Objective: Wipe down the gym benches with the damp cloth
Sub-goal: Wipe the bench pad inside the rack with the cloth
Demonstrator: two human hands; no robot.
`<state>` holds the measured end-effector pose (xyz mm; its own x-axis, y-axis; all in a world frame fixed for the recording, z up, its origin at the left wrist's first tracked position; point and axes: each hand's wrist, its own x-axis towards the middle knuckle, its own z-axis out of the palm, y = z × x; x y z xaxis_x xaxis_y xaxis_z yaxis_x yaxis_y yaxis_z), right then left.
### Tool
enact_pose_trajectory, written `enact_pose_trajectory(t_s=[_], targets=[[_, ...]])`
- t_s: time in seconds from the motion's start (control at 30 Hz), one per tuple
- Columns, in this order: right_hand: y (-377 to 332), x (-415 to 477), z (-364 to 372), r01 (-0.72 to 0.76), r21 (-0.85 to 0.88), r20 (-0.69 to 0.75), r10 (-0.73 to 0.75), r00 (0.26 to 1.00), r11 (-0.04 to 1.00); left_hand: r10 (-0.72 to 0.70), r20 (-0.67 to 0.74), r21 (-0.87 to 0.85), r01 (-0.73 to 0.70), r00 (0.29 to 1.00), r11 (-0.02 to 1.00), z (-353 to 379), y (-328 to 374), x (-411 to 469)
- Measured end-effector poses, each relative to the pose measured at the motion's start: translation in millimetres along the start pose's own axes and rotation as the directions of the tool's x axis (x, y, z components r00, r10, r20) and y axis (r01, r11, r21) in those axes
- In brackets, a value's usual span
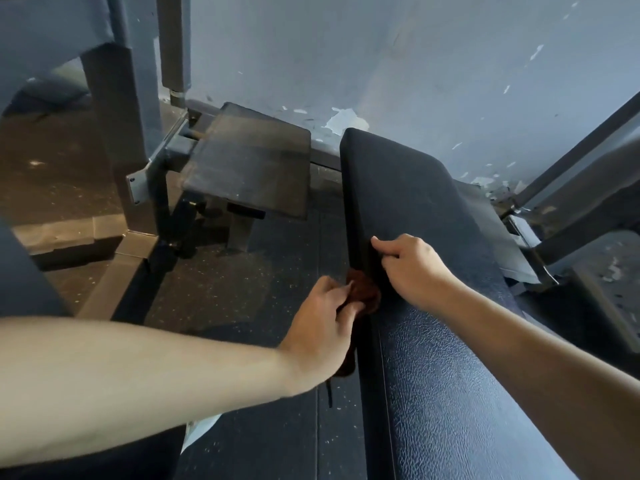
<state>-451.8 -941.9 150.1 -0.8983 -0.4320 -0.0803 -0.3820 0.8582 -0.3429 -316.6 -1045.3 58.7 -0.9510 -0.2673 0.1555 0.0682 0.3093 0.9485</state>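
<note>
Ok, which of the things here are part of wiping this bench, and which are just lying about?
In the job: bench pad, brown cloth, left hand holding it, right hand on the pad's edge.
Just about: grey machine frame, peeling wall, speckled floor.

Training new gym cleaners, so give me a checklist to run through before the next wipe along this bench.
1. Grip of left hand on cloth: ok.
2. Contact between cloth and bench, left side: ok.
3. Steadying right hand, fingers curled at bench edge: ok.
4. Dampness of cloth: cannot tell.
5. Far end of bench wiped: cannot tell.
</note>
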Motion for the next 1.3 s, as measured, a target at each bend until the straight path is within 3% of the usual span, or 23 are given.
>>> enact_pose_trajectory(t_s=[0.3,0.53,0.67,0.83,0.93,1.03,1.3], targets=[[0.3,3.6,1.1,0.002,0.002,0.022,-0.002,1.0,1.0,-0.132,-0.11,-0.028,0.13,0.985,0.991,1.6,-9.4,70.8],[0.1,0.3,3.2,-0.02,0.01,0.028,0.02,0.999,1.0,-0.107,0.016,0.091,0.106,0.994,0.99,-1.7,3.6,4.2],[-4.6,-12.0,-6.7,-0.007,0.064,0.025,0.005,1.0,0.998,-0.209,0.029,0.102,0.205,0.978,0.973,-9.6,18.2,6.2],[-4.4,-41.8,-8.8,0.021,0.155,-0.141,0.001,0.99,0.988,-0.389,-0.033,0.039,0.39,0.92,0.92,4.0,32.7,4.9],[-5.7,-58.3,-3.9,0.032,0.15,-0.126,-0.013,0.992,0.988,-0.434,-0.064,-0.021,0.433,0.899,0.901,8.6,41.8,1.8],[-6.3,-67.5,-3.7,0.01,0.153,-0.153,0.014,0.988,0.988,-0.444,-0.069,-0.08,0.439,0.893,0.895,8.6,45.2,2.7],[0.2,-82.5,-7.9,-0.087,0.166,-0.16,0.114,0.98,0.982,-0.403,-0.056,-0.002,0.403,0.913,0.915,-2.0,40.1,2.6]])
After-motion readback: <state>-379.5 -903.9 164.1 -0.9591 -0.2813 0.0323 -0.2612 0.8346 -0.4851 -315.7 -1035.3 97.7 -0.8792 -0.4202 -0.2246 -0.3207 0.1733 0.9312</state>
